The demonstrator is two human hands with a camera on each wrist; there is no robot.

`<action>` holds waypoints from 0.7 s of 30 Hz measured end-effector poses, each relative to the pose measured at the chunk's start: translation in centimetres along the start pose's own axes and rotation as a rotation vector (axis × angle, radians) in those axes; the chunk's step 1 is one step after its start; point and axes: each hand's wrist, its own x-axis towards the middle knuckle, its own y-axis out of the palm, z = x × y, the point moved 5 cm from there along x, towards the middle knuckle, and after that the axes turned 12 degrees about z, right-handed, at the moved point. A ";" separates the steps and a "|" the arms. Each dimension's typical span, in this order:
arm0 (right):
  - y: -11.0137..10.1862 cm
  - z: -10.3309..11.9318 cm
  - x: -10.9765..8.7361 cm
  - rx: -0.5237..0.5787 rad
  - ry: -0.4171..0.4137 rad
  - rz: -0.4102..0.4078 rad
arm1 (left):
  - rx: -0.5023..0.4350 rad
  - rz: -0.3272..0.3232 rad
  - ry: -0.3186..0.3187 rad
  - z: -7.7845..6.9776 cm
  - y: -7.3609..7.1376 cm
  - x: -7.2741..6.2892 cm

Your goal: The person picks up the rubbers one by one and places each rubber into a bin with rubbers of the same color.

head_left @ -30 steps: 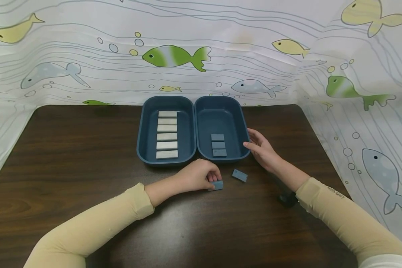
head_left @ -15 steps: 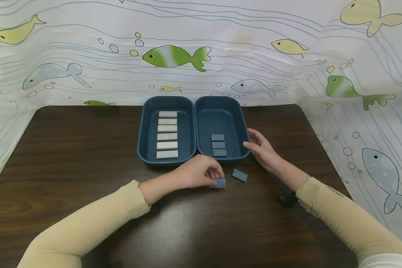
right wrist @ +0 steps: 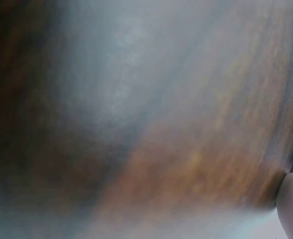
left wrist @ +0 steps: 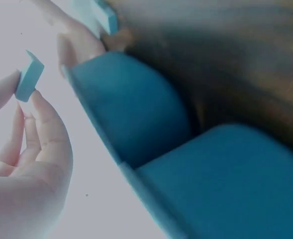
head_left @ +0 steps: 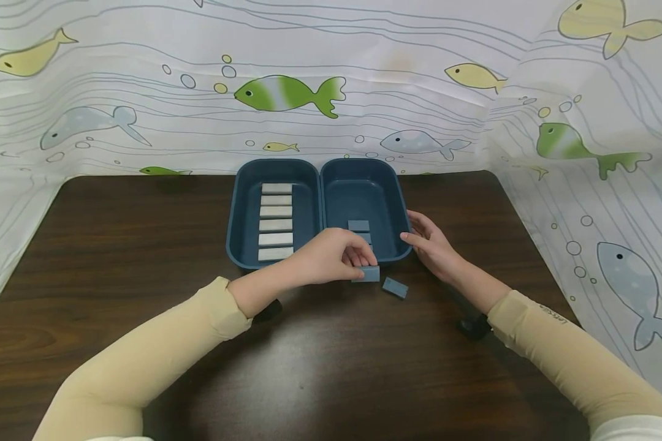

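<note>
My left hand (head_left: pixel 331 257) pinches a small blue-grey rectangular block (head_left: pixel 371 274) between thumb and fingers, just in front of the right blue box (head_left: pixel 361 196). In the left wrist view this block (left wrist: pixel 30 79) stands tilted at the fingertips. Inside the box lie several matching blocks (head_left: pixel 358 225), partly hidden behind the left hand. My right hand (head_left: pixel 433 251) holds the box's right side, thumb over the rim and the other fingers outside. Another blue-grey block (head_left: pixel 395 288) rests on the table near the box's front right corner.
A second blue box (head_left: pixel 303 202) stands against the left side of the first, with several white blocks (head_left: pixel 276 211) in a column inside. Both sit on a dark wooden table (head_left: pixel 143 245). Behind it hangs a white fish-print sheet (head_left: pixel 287 37).
My left hand has lifted the block off the table and carried it forward and slightly right, up to the right box's front edge. The right hand stays at the box's side.
</note>
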 end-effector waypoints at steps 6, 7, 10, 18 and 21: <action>0.0 0.0 0.0 -0.003 0.007 -0.004 | 0.019 -0.023 -0.013 -0.5 -1.6 1.0; 0.0 0.0 0.0 -0.002 0.007 -0.004 | 0.025 -0.026 -0.013 -0.6 -1.9 1.2; 0.0 0.0 0.0 0.000 0.003 0.001 | 0.043 -0.033 -0.010 -0.8 -2.7 1.6; 0.0 0.2 0.0 0.016 -0.018 0.013 | 0.048 -0.054 -0.028 -1.0 -5.0 2.6; 0.0 0.2 0.0 0.022 -0.017 0.015 | 0.032 -0.054 -0.038 -0.9 -5.7 2.9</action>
